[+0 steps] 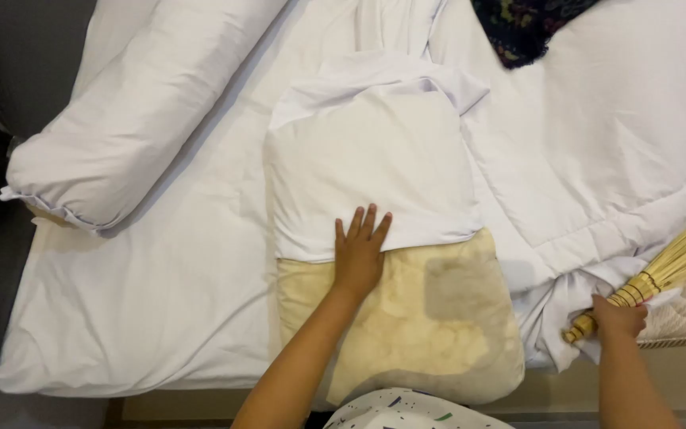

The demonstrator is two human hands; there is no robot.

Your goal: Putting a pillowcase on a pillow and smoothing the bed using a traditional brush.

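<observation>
A: What are the hands doing?

B: The left hand [360,253] is lying flat, fingers spread open, pressing on a pillow [430,326] right at the edge of its white pillowcase [375,167]. The right hand [618,316] is closing around the handle of a straw broom [668,270].

A: Where is the pillow lying?

B: Directly under the left hand, on the white bedsheet [160,294]. Its yellowed, stained lower half is showing bare below the hand; the pillowcase is covering the half beyond the fingers.

A: And around them?

B: A white bolster [121,111] is lying far left of the left hand. A white duvet [613,135] is bunching beside the right hand, under the broom. A dark patterned cloth [526,28] is resting beyond it.
</observation>
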